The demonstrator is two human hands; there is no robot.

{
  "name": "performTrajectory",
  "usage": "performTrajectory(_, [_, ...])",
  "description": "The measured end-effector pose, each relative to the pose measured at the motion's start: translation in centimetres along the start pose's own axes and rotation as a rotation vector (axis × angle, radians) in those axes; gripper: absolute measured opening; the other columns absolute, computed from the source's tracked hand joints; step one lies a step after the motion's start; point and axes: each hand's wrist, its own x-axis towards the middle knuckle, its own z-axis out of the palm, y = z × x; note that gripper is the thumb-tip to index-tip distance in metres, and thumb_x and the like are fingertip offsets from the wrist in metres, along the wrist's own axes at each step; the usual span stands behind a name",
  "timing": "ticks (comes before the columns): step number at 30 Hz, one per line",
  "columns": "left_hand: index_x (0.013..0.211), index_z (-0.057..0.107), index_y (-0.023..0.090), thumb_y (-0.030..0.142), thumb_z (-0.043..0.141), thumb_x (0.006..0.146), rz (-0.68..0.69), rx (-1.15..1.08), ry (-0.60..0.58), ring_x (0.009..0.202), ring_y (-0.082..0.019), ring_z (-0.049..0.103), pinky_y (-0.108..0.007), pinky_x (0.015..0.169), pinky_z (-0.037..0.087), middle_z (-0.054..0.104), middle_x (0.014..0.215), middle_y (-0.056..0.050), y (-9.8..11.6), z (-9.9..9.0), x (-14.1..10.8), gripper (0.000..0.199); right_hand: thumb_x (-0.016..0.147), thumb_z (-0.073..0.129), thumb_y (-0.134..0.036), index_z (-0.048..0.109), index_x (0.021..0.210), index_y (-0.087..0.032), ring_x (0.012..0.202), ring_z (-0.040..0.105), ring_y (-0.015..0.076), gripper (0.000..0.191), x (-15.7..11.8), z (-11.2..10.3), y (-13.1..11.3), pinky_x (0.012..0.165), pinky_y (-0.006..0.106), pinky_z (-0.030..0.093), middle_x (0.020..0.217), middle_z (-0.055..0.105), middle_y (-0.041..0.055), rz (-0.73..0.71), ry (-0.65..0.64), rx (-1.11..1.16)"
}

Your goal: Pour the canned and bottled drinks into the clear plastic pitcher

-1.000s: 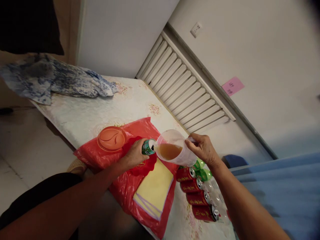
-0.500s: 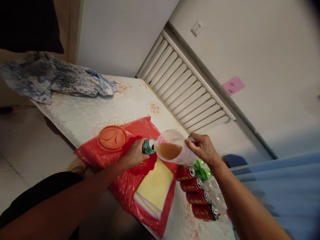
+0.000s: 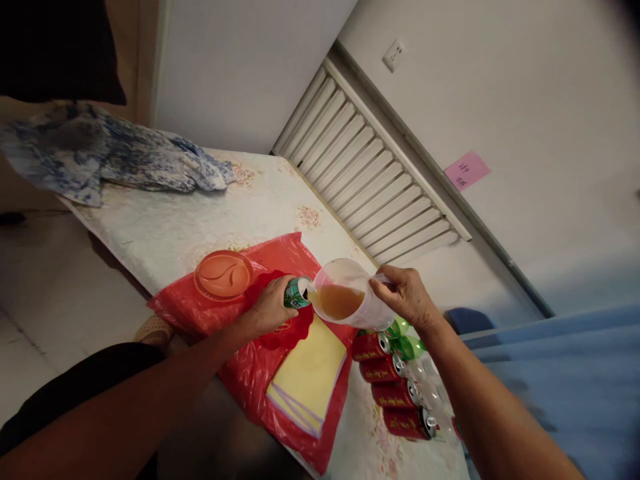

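Can (image 3: pixel 291 295): clamped in the left hand (image 3: pixel 269 307), mouth at the pitcher (image 3: pixel 378 313); drift could cause drips.
Pitcher: the right hand (image 3: pixel 406 293), fingers closed on its handle; overtilting could spill amber drink (image 3: pixel 340 303).
Yellow cloth (image 3: pixel 311 370): lower, likely dripped on.
Red cans (image 3: pixel 393 395): 4; a bump might knock 1.

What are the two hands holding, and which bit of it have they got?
The left hand grips the green can around its body; the right hand has the jug by its handle.
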Motion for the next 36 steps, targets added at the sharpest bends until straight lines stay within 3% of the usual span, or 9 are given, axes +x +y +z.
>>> performTrajectory(16, [0.119,0.056,0.022,0.007,0.068,0.059,0.007,0.009,0.006,0.116,-0.025,0.061,-0.039,0.102,0.049,0.065,0.122,-0.005,-0.3,0.09,0.06,0.063,0.087,0.055,-0.042,0.046,0.06,-0.02,0.048,0.033,0.008,0.036,0.08,-0.09,-0.05,0.047,0.022,0.026,0.051,0.032,-0.0062,-0.037,0.005,-0.024])
performTrajectory(36, [0.117,0.056,0.024,0.008,0.067,0.058,0.017,0.011,0.001,0.113,-0.024,0.061,-0.04,0.1,0.05,0.065,0.12,-0.004,-0.43,0.11,0.1,0.063,0.087,0.055,-0.042,0.05,0.061,-0.019,0.049,0.034,0.0083,0.035,0.15,-0.24,-0.3,0.048,0.022,0.027,0.051,0.034,-0.0059,-0.028,-0.006,-0.021])
